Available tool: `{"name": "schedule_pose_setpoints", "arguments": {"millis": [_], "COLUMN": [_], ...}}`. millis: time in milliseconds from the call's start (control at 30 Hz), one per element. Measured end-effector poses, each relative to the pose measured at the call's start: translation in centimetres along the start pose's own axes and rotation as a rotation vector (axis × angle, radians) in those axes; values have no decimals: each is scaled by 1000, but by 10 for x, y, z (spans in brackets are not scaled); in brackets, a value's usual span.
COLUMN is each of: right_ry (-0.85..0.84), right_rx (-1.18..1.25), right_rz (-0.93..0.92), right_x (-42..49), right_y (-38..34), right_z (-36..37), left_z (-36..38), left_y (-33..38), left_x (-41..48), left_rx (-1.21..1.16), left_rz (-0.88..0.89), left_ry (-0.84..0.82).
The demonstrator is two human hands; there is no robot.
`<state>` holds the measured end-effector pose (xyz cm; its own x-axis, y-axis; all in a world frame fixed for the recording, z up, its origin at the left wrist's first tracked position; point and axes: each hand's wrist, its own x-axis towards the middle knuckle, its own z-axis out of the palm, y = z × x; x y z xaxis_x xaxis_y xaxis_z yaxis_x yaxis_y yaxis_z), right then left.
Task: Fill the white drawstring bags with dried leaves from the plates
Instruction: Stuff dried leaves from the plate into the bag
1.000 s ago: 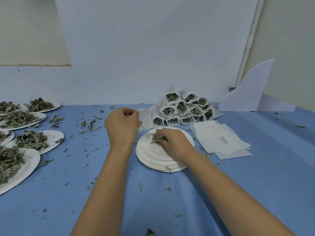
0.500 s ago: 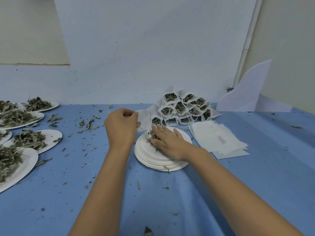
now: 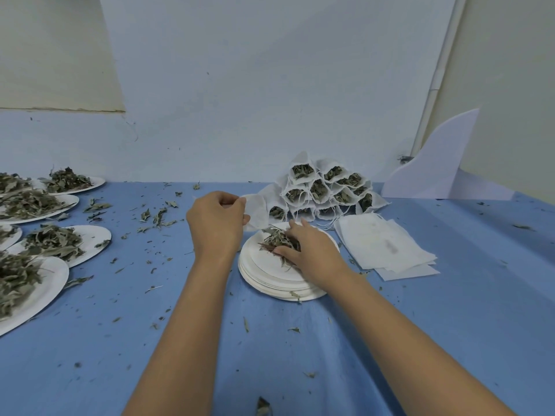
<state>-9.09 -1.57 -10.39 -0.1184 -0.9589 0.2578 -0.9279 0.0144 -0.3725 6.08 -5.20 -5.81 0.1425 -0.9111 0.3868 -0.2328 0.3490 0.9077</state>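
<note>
My left hand [image 3: 216,223] pinches the edge of an empty white drawstring bag [image 3: 257,212] just above the blue table, left of a stack of white plates [image 3: 270,280]. My right hand [image 3: 312,250] rests on the top plate with its fingers curled around a small clump of dried leaves [image 3: 274,240]. The clump lies at the plate's far left side, close to the bag. Behind the plates, filled bags [image 3: 318,190] are piled in a pyramid with their open, leaf-filled mouths facing me.
Flat empty bags [image 3: 387,250] lie fanned out to the right of the plate stack. Several plates heaped with dried leaves [image 3: 51,244] fill the table's left side. Loose leaf bits are scattered over the blue cloth [image 3: 450,310]. A white foam sheet [image 3: 435,166] leans against the wall.
My right hand has swept a clump of leaves together on the top plate and pushed it toward the bag. My left hand has stayed put, still holding the bag.
</note>
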Motion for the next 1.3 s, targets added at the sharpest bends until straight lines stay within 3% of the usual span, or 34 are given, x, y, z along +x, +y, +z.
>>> {"name": "schedule_pose_setpoints", "arguments": {"millis": [167,533,633,767,867,1300], "right_ry": [-10,235,279,342,332,202], "right_rx": [-67,67,105,523,683,797], "right_rz": [54,52,37,137,192,160], "right_x": [-3,-10,-10,-12,-15,-20], "right_y": [-4,-10,-10,-6,0,1], "right_z": [1,8,7,0,-2,-6], "left_z": [-1,8,16,26,30,27], "left_y": [-3,-11,-13,-14,-15,-17], "left_x": [1,-7,-12,-20,-24,-14], "left_rx": [4,-73,-243,-666,-860,-956], "left_rz": [6,10,-100,-392,-562,-576], "left_ry": [1,117,140,142,168,265]}}
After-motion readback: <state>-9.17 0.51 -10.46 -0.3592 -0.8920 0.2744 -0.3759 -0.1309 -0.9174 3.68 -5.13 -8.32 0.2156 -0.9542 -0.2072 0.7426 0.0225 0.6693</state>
